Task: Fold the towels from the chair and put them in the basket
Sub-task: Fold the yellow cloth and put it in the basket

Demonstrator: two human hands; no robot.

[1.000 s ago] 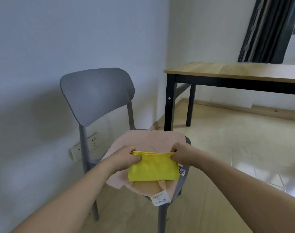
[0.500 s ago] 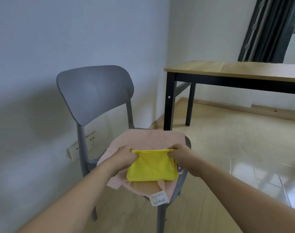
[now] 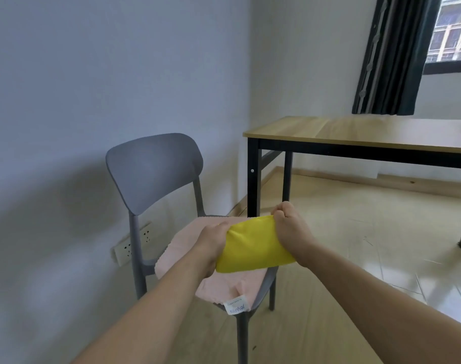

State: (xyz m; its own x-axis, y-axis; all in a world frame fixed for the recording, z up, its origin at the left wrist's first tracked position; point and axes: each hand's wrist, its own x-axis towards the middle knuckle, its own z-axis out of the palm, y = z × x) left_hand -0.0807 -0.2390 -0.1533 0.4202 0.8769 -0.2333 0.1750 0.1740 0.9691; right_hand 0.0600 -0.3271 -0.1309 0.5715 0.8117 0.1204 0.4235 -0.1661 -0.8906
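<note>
Both hands grasp the folded yellow towel [image 3: 253,248]: the left hand [image 3: 213,245] pinches its left end and the right hand [image 3: 289,227] its right end. Between them it hangs just above the pink towel [image 3: 187,248] on the grey chair [image 3: 156,169].

Grey chair [image 3: 156,172] stands on the pale wood floor [image 3: 355,232], back against the wall. A pink towel [image 3: 182,248] lies spread across its seat, a white label [image 3: 237,306] hanging off the front edge. To the right stands a wood-topped table [image 3: 355,132] on black legs.
</note>
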